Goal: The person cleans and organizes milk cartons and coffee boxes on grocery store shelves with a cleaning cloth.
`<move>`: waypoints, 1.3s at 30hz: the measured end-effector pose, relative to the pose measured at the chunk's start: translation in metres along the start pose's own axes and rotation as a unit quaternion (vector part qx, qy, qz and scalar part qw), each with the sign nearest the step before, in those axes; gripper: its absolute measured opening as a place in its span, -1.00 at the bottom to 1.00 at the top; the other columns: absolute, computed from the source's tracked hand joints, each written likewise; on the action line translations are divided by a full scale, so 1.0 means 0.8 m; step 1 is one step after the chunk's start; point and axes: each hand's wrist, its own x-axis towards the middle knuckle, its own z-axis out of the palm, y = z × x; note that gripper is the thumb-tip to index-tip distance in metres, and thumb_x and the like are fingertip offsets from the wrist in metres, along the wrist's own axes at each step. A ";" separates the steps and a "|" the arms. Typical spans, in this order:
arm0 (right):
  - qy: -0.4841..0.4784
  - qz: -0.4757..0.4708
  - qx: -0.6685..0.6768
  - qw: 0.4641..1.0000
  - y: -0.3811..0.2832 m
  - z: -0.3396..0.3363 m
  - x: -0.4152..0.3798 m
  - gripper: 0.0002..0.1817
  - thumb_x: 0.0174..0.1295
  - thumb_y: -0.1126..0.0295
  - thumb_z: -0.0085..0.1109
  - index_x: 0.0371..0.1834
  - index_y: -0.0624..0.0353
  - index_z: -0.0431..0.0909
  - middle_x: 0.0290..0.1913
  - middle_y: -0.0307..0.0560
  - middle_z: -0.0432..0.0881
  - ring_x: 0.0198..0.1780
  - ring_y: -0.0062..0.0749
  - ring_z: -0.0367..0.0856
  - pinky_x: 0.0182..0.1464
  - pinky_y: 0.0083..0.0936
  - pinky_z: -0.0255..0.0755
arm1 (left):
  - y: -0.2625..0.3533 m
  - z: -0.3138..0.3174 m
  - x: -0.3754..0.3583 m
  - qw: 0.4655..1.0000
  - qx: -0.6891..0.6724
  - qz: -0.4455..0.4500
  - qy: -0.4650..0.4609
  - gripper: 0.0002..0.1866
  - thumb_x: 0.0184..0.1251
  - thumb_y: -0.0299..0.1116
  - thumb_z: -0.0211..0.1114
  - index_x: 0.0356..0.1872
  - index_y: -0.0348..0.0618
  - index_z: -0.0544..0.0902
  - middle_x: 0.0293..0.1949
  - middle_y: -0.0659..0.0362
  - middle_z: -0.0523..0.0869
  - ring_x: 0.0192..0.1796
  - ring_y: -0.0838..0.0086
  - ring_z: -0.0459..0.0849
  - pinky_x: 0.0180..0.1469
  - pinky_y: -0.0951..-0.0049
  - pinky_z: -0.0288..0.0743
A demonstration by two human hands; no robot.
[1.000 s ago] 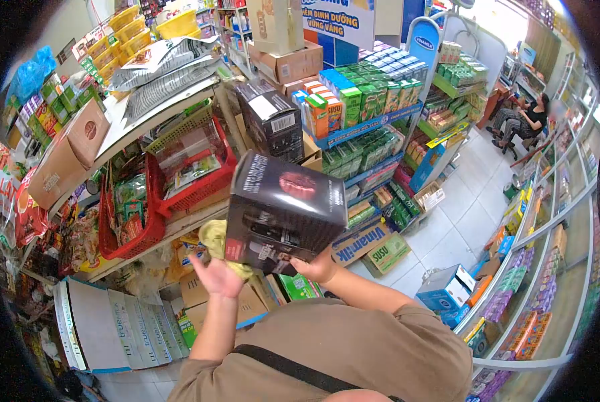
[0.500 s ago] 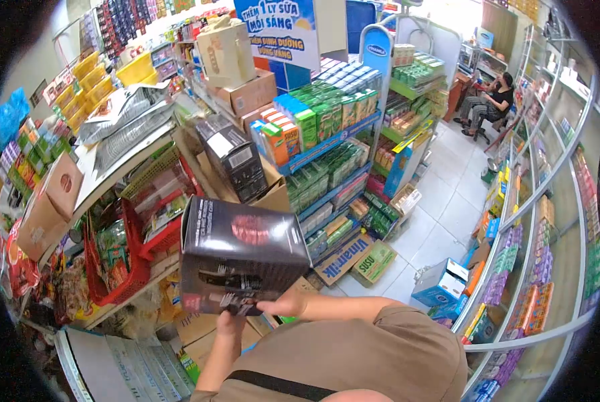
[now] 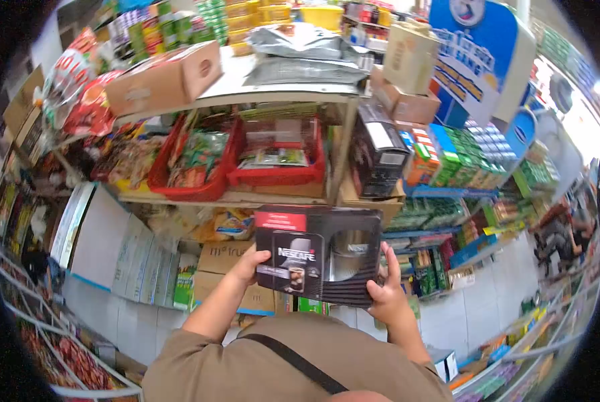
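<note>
Between both hands is a black Nescafe box [image 3: 319,258], held up in front of my chest with its printed face towards the camera. My left hand [image 3: 248,263] grips its left edge, the thumb lying on the front. My right hand [image 3: 388,285] holds the lower right side, with its thumb at the edge and its other fingers partly behind the box. Beyond the box, a similar dark box [image 3: 378,151] stands upright in an open carton beside the shelf.
Red baskets [image 3: 273,175] with packets sit on a shelf under a white top [image 3: 230,86]. Milk cartons [image 3: 457,157] fill a rack on the right. Cardboard boxes [image 3: 213,278] stand on the floor, and a seated person [image 3: 561,234] is at the far right.
The view has swung left towards the shelf. The box has turned so its Nescafe face shows, and my hands have moved apart to its opposite sides.
</note>
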 end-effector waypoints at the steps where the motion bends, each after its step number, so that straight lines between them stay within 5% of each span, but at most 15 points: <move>1: -0.031 0.024 0.008 0.999 -0.003 0.002 -0.001 -0.34 -0.23 0.55 0.40 0.02 -0.18 0.39 0.39 0.35 -0.25 0.31 0.33 0.10 0.27 -0.06 0.19 | 0.009 0.001 -0.005 0.999 0.009 -0.025 -0.032 -0.20 -0.09 0.03 0.32 0.15 -0.30 0.34 -0.01 -0.02 0.58 -0.06 0.25 0.62 0.04 0.25 0.50; 6: 0.016 0.080 0.074 0.994 -0.023 0.006 0.017 -0.47 -0.30 0.50 0.47 -0.17 -0.06 0.49 0.38 0.41 -0.25 0.31 0.33 0.11 0.29 -0.07 0.13 | 0.015 -0.009 -0.002 0.997 0.050 0.054 -0.033 -0.06 -0.04 0.31 0.21 0.20 -0.28 0.29 0.08 0.01 0.52 0.07 0.25 0.55 0.10 0.24 0.45; 7: 0.034 0.090 0.073 0.993 -0.025 0.005 0.019 -0.47 -0.30 0.46 0.49 -0.18 -0.05 0.48 0.38 0.41 -0.25 0.31 0.32 0.12 0.29 -0.07 0.12 | 0.018 -0.009 -0.002 0.998 0.022 0.021 0.059 -0.05 0.07 0.42 -0.02 0.23 -0.27 0.27 0.11 0.01 0.50 0.08 0.24 0.54 0.10 0.25 0.45; 9: 0.127 0.085 0.105 0.983 -0.014 0.012 0.017 -0.32 -0.28 0.18 0.52 -0.04 -0.11 0.35 0.38 0.38 -0.13 0.33 0.24 0.10 0.29 -0.07 0.08 | 0.048 0.015 -0.002 0.992 -0.083 0.071 0.065 -0.14 0.22 0.37 -0.21 0.23 -0.25 0.29 0.12 0.01 0.49 0.10 0.25 0.52 0.13 0.29 0.42; 11: 0.168 0.086 0.110 0.976 -0.011 0.007 0.019 -0.27 -0.22 0.12 0.50 0.04 -0.12 0.25 0.37 0.35 -0.10 0.33 0.23 0.09 0.30 -0.07 0.07 | 0.054 0.002 0.001 0.987 -0.123 0.081 0.065 -0.28 0.35 0.22 -0.28 0.20 -0.26 0.32 0.14 0.03 0.47 0.14 0.30 0.48 0.19 0.26 0.34; 12: 0.205 0.068 0.098 0.971 -0.009 0.003 0.025 -0.30 -0.17 0.21 0.46 0.05 -0.10 0.23 0.36 0.29 -0.05 0.31 0.14 0.12 0.29 -0.11 0.10 | 0.062 0.017 0.000 0.981 -0.081 0.108 0.139 -0.38 0.40 0.10 -0.24 0.16 -0.27 0.36 0.08 0.04 0.52 0.09 0.32 0.53 0.15 0.28 0.38; 16: 0.350 0.050 0.007 0.936 -0.004 -0.024 0.043 -0.35 -0.02 0.50 0.30 0.13 -0.03 0.17 0.28 0.06 0.13 0.22 -0.12 0.25 0.24 -0.21 0.21 | 0.048 -0.001 0.002 0.983 -0.073 0.093 0.143 -0.57 0.43 -0.19 -0.11 0.16 -0.28 0.36 0.05 0.08 0.53 0.04 0.37 0.55 0.08 0.36 0.43; 21: 0.488 0.109 0.010 0.866 0.013 -0.066 0.105 -0.33 0.03 0.72 0.14 0.22 0.09 0.14 0.12 -0.05 0.30 0.07 -0.24 0.41 0.19 -0.33 0.27 | 0.026 -0.030 -0.012 0.980 -0.053 0.073 0.175 -0.58 0.41 -0.21 -0.08 0.16 -0.27 0.36 0.04 0.08 0.54 0.03 0.36 0.56 0.05 0.37 0.44; 25: 0.407 0.094 -0.349 0.839 0.056 -0.095 0.149 -0.31 -0.15 0.44 0.45 0.12 0.05 0.32 0.30 0.15 0.09 0.31 -0.07 0.11 0.26 -0.27 0.12 | 0.030 -0.037 -0.029 0.971 -0.041 0.071 0.223 -0.58 0.41 -0.20 -0.09 0.15 -0.26 0.37 0.05 0.08 0.54 0.06 0.35 0.55 0.07 0.33 0.44; 39: 0.363 0.226 -0.388 0.816 0.114 -0.039 0.255 -0.36 -0.20 0.18 0.46 0.03 -0.06 0.41 0.33 0.39 -0.04 0.33 0.24 0.07 0.22 -0.16 0.18 | 0.004 -0.073 -0.061 0.982 -0.010 0.024 0.189 -0.57 0.37 -0.25 0.05 0.15 -0.30 0.37 0.02 0.11 0.55 0.04 0.42 0.53 0.06 0.42 0.42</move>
